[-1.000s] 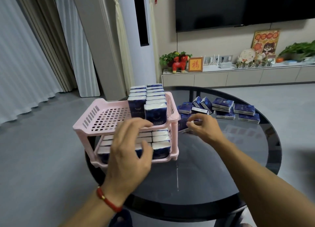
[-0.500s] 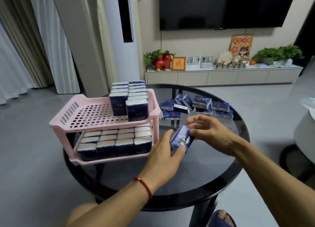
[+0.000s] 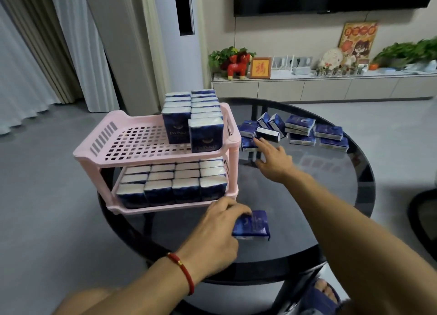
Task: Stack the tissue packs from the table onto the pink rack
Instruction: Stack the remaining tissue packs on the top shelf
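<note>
Dark glass table [image 3: 307, 220]: glossy navy tissue pack [image 3: 253, 224] (white-edged) in left hand [image 3: 212, 234] grip; right hand [image 3: 274, 158] outstretched, empty.

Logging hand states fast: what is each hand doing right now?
Left hand: holding a tissue pack.
Right hand: open, holding nothing, fingers stretched toward the loose packs.

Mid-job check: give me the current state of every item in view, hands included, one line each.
Pink plastic two-tier rack: lower tier full, upper tier partly filled.
Blue tissue pack near the table's front edge: gripped by left hand.
Left hand: gripping that pack.
Right hand: open, fingers at the loose packs.
Loose blue tissue packs: on round dark glass table.
</note>
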